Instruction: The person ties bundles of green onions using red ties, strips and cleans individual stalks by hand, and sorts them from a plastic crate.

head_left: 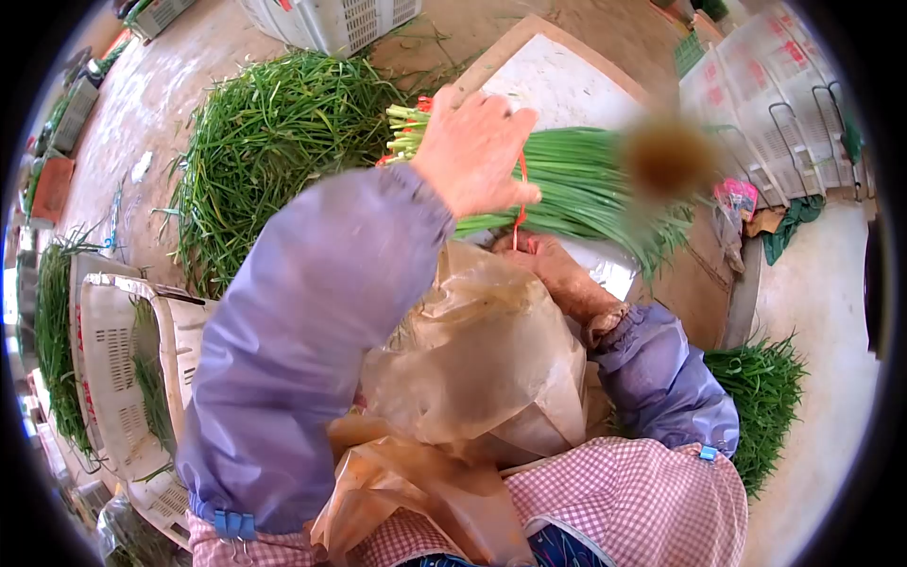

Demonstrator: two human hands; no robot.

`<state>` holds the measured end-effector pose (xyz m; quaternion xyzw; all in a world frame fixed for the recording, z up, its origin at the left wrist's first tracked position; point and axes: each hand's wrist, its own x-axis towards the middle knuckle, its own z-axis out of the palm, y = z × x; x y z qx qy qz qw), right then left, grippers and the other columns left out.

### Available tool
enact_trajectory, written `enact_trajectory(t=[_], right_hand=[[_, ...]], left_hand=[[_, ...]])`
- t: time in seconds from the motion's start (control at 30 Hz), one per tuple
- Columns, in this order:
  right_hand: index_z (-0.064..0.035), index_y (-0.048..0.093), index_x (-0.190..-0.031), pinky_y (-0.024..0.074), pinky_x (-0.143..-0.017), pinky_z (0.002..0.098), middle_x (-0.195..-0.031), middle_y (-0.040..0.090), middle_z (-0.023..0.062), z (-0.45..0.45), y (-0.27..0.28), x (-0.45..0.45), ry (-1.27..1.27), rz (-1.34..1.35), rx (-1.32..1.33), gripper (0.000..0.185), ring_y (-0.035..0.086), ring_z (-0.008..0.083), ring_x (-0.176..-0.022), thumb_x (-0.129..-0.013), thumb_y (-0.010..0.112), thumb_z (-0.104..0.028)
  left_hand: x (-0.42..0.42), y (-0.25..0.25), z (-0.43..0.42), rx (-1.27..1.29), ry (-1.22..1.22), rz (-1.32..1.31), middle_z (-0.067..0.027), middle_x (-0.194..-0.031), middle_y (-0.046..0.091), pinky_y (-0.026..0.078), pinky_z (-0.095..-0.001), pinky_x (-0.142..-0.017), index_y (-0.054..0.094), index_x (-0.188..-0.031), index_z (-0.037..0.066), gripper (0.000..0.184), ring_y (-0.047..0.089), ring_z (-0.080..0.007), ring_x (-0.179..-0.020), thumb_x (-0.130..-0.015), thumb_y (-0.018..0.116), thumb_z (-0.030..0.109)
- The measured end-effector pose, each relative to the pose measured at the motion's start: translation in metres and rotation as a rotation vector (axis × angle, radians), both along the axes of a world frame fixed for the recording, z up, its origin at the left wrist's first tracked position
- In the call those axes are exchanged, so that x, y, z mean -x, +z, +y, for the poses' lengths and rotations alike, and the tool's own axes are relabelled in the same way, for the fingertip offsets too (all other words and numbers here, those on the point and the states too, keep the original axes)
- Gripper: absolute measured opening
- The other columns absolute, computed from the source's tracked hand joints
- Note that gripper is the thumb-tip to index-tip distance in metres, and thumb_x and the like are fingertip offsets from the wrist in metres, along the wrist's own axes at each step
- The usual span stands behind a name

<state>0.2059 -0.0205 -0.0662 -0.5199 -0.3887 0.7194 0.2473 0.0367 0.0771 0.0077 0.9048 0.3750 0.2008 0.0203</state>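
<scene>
A bundle of garlic chives lies across a white board, pale stem ends to the left. My left hand rests over the stem end, its thumb and fingers spread apart. A thin red tie runs around the bundle just beside that thumb. Below, at the bundle's near edge, my right hand pinches the lower part of the tie; its fingertips are partly hidden. More red shows around the stem ends at the left.
Loose chives are heaped at the left, with another pile at the lower right. White crates stand behind and at the left side. A brown plastic sheet covers my lap. A blurred brown spot hides part of the leaves.
</scene>
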Motion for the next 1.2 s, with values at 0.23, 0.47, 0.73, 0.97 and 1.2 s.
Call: enact_trajectory(t=[0.23,0.47,0.73,0.97,1.2], right_hand=[[-0.0081,0.06,-0.085,0.0257,-0.039,0.0229,-0.061,0.047,-0.0046,0.016,0.006,-0.022,-0.159,-0.002,0.121,0.008,0.037,0.0057,-0.046,-0.086,0.052,-0.008],[-0.0002,0.058,-0.108,0.0449,-0.059,0.0302,-0.087,0.057,0.0072,0.022,0.066,-0.019,-0.163,-0.591,-0.996,0.034,0.052,0.0142,-0.073,-0.075,0.053,0.008],[0.0039,0.059,-0.099,0.045,-0.068,0.0363,-0.086,0.062,0.0125,0.035,0.098,-0.025,-0.031,-0.926,-1.093,0.02,0.057,0.0247,-0.077,-0.081,0.053,0.0],[0.0034,0.059,-0.103,0.0451,-0.075,0.0375,-0.092,0.062,0.0153,0.048,0.075,-0.009,0.023,-0.933,-1.175,0.025,0.057,0.029,-0.083,-0.08,0.052,0.001],[0.0029,0.06,-0.107,0.0453,-0.081,0.0387,-0.098,0.063,0.0181,0.025,0.061,0.01,-0.095,-0.841,-1.149,0.03,0.058,0.0334,-0.089,-0.079,0.051,0.001]], left_hand=[[-0.022,-0.012,0.031,0.792,0.003,0.22,-0.0173,-0.11,0.064,0.04,-0.0411,-0.096,0.066,-0.098,0.007,0.075,0.06,-0.0295,-0.106,-0.054,0.073,0.067],[0.004,0.009,-0.01,0.149,-0.177,-0.679,-0.0231,-0.101,0.058,0.045,-0.0442,-0.085,0.052,-0.11,-0.005,0.092,0.057,-0.0382,-0.096,-0.046,0.083,0.052],[0.003,-0.034,-0.012,0.154,-0.141,-0.972,-0.0223,-0.116,0.048,0.035,-0.0428,-0.096,0.023,-0.139,-0.004,0.127,0.047,-0.0366,-0.11,-0.04,0.088,0.042],[0.011,-0.031,-0.025,0.101,-0.14,-1.089,-0.0218,-0.128,0.042,0.03,-0.0463,-0.103,0.02,-0.142,-0.001,0.135,0.039,-0.0367,-0.122,-0.039,0.087,0.054],[0.027,0.026,0.001,0.523,-0.357,-0.673,-0.0198,-0.107,0.06,0.046,-0.0383,-0.089,0.041,-0.129,0.002,0.105,0.058,-0.0323,-0.103,-0.042,0.089,0.035]])
